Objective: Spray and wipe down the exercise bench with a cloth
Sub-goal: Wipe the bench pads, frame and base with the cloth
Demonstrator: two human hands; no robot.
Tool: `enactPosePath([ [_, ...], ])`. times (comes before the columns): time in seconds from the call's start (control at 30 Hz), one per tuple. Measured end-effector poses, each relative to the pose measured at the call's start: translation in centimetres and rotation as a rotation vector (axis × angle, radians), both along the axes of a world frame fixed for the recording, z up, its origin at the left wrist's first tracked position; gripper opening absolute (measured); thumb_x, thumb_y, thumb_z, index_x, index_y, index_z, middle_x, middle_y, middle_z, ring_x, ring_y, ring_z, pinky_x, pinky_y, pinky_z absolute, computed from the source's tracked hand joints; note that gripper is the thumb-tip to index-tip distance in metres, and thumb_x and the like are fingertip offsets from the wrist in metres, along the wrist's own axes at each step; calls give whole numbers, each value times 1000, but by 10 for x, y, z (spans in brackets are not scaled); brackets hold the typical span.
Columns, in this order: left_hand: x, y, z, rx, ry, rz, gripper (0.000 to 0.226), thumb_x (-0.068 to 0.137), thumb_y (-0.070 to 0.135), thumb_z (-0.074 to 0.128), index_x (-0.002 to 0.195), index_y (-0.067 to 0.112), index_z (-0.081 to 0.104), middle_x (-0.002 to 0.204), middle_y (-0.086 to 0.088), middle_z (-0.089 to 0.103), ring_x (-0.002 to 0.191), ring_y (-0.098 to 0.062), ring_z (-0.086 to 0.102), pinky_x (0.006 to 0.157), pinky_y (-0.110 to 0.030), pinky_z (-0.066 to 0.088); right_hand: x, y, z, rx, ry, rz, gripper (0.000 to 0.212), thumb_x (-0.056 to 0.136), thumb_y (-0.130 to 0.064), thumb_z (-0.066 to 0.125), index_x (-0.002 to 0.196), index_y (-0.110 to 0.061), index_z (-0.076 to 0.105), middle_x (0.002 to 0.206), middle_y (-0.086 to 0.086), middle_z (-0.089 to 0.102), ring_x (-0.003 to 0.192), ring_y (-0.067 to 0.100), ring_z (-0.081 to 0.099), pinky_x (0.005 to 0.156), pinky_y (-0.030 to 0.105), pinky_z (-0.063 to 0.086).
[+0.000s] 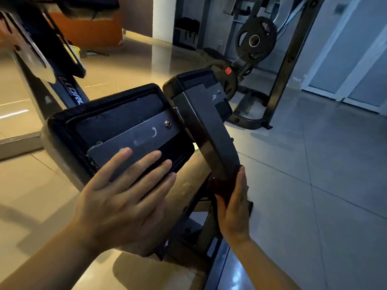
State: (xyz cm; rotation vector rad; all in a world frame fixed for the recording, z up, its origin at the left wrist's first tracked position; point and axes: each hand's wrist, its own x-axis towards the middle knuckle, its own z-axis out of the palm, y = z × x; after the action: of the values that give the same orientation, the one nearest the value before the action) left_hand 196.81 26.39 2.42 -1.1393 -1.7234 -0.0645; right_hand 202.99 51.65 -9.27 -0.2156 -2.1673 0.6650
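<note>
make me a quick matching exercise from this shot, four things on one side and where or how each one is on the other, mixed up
Things:
1. left hand
2. right hand
3. weight plate
4. bolt

States:
a. hung on the rack in the background
b. fingers spread flat on the underside of the seat pad
c. set in the metal strip across the pad
d. edge-on against the lower end of the dark frame bar

Pairs: 1-b, 2-d, 3-a, 4-c

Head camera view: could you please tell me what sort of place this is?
Most likely a gym: a weight plate hangs on a rack, and both hands touch a padded exercise bench on a tiled floor.
</note>
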Motion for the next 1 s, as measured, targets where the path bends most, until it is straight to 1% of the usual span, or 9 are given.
enactPosePath([
  [0.1,0,0,-1,-1,-1,-15,35,84,29,61,112,14,74,125,-7,65,122,-31,56,100,-52,40,14,-22,-29,-268,-94,-136,83,98,-23,53,145,-56,-8,158,8,27,141,30,37,110,39,35],
  [0.2,-1,0,0,2,15,-23,35,85,30,60,113,14,73,128,-7,63,122,-30,56,100,-52,40,13,-34,-28,-385,-137,-185,83,97,-8,52,141,-52,-2,154,11,35,135,28,45,103,35,42],
  [0.33,-1,0,0,1,21,-32,35,86,30,59,113,14,73,128,-7,63,123,-30,56,100,-51,40,4,-27,9,-231,-52,-142,69,98,-27,51,152,-29,8,159,15,24,144,29,29,110,42,39],
  [0.4,-2,0,0,-7,30,-27,34,86,30,59,113,14,73,127,-8,64,122,-30,56,101,-51,39,-9,-20,42,-70,-42,-81,67,99,-36,46,153,-15,11,158,16,24,147,27,22,115,41,30],
  [0.47,-1,0,-1,-6,28,-16,34,86,30,59,112,14,74,127,-8,64,122,-30,56,102,-51,39,-29,-20,84,127,-104,2,66,99,-35,43,152,-5,16,158,17,24,147,26,18,118,39,21],
  [0.57,1,1,0,-2,4,-3,33,86,29,58,112,15,74,127,-7,65,123,-30,55,103,-51,38,-70,-32,147,249,-220,107,69,101,-33,43,154,-5,8,163,12,9,150,23,4,122,33,7],
  [0.67,2,1,1,1,-11,4,33,86,29,58,112,15,74,128,-7,64,125,-29,55,104,-50,38,-100,-41,176,304,-210,120,69,103,-36,41,154,-4,8,163,12,10,150,25,5,120,33,9],
  [0.83,1,0,0,-4,-9,-7,34,86,29,58,113,15,73,130,-7,62,127,-27,52,105,-49,36,-91,-27,144,363,-39,92,66,99,-37,42,150,0,25,156,19,29,146,31,26,118,39,27],
  [1.0,0,-1,1,-7,16,-12,34,87,29,58,113,14,73,128,-8,64,123,-30,56,102,-51,39,-45,0,76,292,58,61,58,104,-38,34,150,-5,20,155,18,30,146,27,26,116,45,32],
])
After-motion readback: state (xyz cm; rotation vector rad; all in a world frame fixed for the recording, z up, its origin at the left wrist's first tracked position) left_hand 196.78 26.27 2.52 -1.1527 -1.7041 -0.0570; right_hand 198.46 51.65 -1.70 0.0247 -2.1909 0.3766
